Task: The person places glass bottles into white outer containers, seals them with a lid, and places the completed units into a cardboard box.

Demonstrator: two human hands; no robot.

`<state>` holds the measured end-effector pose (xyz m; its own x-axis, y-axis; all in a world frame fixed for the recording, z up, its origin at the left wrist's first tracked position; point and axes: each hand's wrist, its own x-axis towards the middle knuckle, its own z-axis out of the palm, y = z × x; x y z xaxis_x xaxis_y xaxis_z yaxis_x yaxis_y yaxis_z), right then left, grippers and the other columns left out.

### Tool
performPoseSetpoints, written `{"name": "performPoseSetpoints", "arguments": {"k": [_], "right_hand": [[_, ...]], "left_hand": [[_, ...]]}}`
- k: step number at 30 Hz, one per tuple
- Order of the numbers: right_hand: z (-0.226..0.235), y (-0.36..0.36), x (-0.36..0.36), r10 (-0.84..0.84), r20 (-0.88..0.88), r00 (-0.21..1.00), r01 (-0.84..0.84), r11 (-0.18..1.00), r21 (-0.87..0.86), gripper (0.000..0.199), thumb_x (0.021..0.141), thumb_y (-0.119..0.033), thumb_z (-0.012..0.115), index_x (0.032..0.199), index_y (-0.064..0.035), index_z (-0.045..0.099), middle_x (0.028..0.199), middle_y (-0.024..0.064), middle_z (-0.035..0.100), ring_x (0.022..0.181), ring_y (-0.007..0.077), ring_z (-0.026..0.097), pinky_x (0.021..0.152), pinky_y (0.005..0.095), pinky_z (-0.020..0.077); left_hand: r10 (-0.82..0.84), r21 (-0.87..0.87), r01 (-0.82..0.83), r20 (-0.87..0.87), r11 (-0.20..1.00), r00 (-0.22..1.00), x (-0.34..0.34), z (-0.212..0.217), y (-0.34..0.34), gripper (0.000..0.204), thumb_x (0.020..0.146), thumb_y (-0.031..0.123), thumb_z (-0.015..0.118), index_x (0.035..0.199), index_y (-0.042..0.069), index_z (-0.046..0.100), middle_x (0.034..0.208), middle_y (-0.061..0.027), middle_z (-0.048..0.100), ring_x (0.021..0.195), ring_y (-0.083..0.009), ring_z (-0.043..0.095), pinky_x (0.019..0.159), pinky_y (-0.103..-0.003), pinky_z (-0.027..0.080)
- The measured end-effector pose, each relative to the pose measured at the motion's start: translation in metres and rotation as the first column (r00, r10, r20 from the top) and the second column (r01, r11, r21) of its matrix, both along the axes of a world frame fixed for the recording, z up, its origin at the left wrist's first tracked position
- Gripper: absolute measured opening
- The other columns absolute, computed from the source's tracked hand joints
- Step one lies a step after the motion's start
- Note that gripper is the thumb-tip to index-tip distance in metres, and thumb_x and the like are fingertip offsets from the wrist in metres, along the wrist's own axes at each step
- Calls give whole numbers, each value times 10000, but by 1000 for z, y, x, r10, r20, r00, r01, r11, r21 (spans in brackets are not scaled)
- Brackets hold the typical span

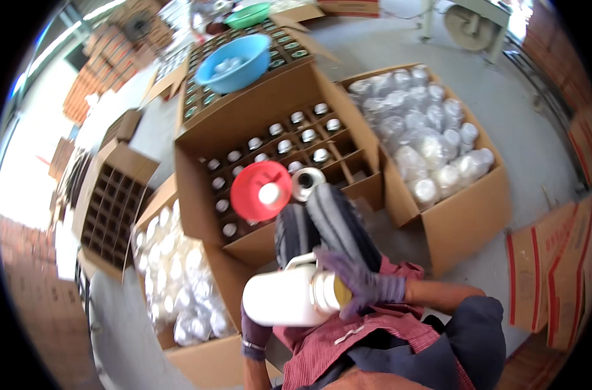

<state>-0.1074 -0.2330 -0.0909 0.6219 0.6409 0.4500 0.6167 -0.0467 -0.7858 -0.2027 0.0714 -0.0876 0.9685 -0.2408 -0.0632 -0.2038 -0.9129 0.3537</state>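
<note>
Right fingers: the purple-gloved right hand (374,286) is grasping the yellowish cap (342,292), thumb and fingers spreading around it.
Left fingers: the purple-gloved left hand (255,335) is holding the base end of the white jug, its fingers mostly hiding behind it.
White jug (278,299): lying sideways between both hands, handle showing, on the wearer's side of the divided carton.
Divided carton (263,99): standing open, silver-topped bottles (284,147) occupying many of its cells.
Red bowl (246,195): resting over the divided carton's near part, holding a round white piece (270,194).
Right-hand carton (465,224): standing to the right of the divided carton, brimming with clear-wrapped pale containers (432,151).
Left-hand carton (205,363): sitting to the near left of the divided carton, holding white and clear-wrapped pieces (195,292).
Blue basin (249,70): resting beyond the divided carton, on a box of bottles (289,47), containing pale translucent pieces (228,65).
Grid carton (138,162): tilting, left of the divided carton, showing brown dividers (111,211).
</note>
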Motion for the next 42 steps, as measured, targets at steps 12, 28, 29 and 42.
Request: {"name": "performPoseSetpoints", "arguments": {"k": [12, 28, 29, 42], "right_hand": [[117, 66, 67, 251, 14, 968, -243, 920, 307, 974, 625, -262, 899, 1409, -27, 371, 1247, 119, 542, 1170, 236, 517, 1006, 376, 400], [134, 63, 74, -141, 55, 988, 120, 952, 281, 889, 634, -355, 870, 1349, -19, 463, 1209, 127, 564, 1093, 256, 542, 970, 371, 414], [132, 62, 74, -139, 103, 985, 102, 949, 298, 894, 631, -357, 871, 1351, -19, 461, 1203, 125, 567, 1082, 255, 545, 963, 370, 417], [20, -18, 31, -2, 20, 1000, 10, 915, -402, 418, 814, -213, 704, 1147, -14, 550, 1030, 172, 607, 933, 298, 613, 819, 387, 486]], "left_hand": [[98, -622, -101, -38, 777, 994, 53, -53, -20, 570, 854, 287, 673, 1367, 127, 481, 1353, -81, 541, 1278, -238, 477, 1103, -413, 324], [56, -176, 12, 376, 984, 925, 58, -88, -20, 566, 867, 273, 668, 1373, 144, 451, 1347, -89, 521, 1255, -249, 497, 1051, -397, 393], [84, -230, -10, 315, 973, 945, 61, -84, -18, 544, 864, 270, 668, 1353, 139, 467, 1325, -92, 533, 1241, -251, 506, 1036, -394, 401], [-202, -279, 176, -66, 944, 977, 176, 123, -38, 289, 852, 307, 631, 1029, 79, 659, 934, -156, 661, 838, -306, 656, 744, -368, 518]]}}
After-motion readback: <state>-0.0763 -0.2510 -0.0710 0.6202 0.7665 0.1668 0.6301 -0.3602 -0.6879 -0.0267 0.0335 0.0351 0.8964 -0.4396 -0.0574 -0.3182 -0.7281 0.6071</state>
